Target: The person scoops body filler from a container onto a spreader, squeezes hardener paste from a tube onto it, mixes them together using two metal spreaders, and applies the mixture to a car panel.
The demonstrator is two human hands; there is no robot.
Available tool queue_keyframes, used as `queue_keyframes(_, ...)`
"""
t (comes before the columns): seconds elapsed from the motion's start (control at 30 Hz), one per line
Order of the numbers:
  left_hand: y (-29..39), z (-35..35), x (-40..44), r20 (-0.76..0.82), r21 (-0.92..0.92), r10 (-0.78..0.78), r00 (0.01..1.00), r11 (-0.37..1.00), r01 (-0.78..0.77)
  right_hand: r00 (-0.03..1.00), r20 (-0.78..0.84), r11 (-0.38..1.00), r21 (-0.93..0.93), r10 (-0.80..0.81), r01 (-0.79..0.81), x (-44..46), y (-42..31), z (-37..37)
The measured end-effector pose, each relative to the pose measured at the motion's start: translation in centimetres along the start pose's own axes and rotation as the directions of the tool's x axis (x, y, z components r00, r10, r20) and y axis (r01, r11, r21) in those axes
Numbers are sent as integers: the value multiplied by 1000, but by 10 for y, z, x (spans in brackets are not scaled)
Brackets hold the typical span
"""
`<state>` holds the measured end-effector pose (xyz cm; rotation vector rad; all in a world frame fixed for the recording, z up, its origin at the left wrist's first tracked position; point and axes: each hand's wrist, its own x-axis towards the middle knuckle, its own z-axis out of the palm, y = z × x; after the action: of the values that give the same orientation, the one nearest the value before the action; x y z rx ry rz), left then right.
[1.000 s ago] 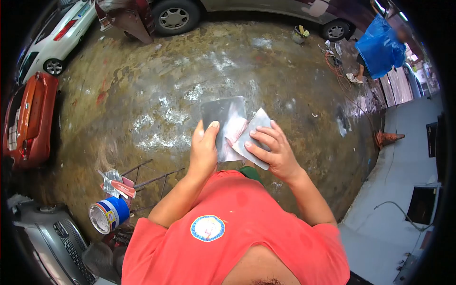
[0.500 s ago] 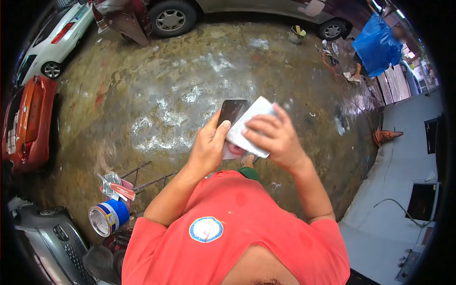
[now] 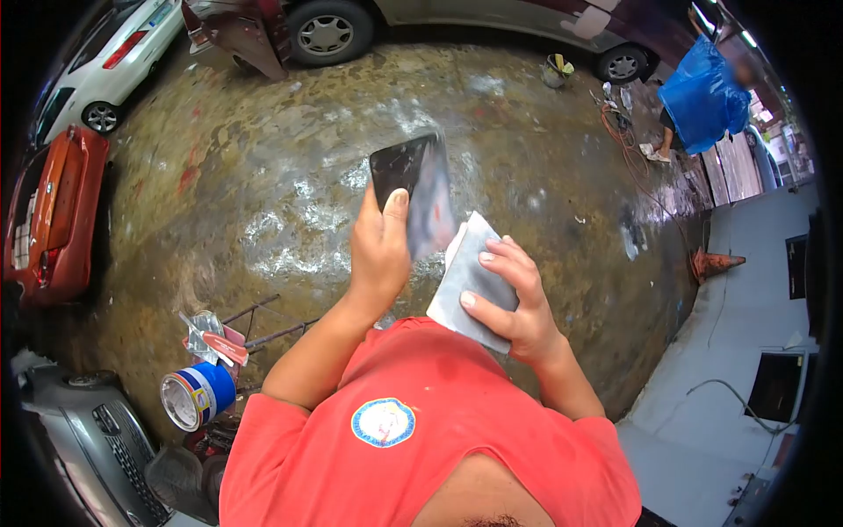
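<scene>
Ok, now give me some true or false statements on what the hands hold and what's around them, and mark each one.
1. The left hand holds a dark plate. True.
2. The right hand is empty. False: the right hand holds a pale grey plate.
3. A blue-banded can is on the person's left. True.
4. The orange cone is on the person's left. False: the orange cone is on the right, by the wall.
5. The person's shirt is red. True.
</scene>
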<state>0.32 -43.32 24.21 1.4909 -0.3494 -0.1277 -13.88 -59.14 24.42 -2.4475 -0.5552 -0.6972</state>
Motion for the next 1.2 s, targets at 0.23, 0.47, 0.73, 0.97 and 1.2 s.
queue_keyframes(0.23,-52,5,-26,194,-672,-470,861,575,466,971,79,970,76,224,-230,-25,55,34)
queue_keyframes(0.47,-47,-3,-31,127,-539,-341,931,764,353,989,151,953,-298,-6,51,1,32,-1)
queue_keyframes(0.73,-23,-9,-27,186,-348,-176,967,908,233,979,206,956,-286,1,59,19,26,-9)
queue_keyframes(0.97,-17,-3,-29,298,-121,-61,953,987,101,987,161,924,-379,11,52,25,31,-15)
queue_keyframes(1.2,-25,1,-24,86,151,31,996,988,-44,980,193,985,-153,-49,80,3,3,8)
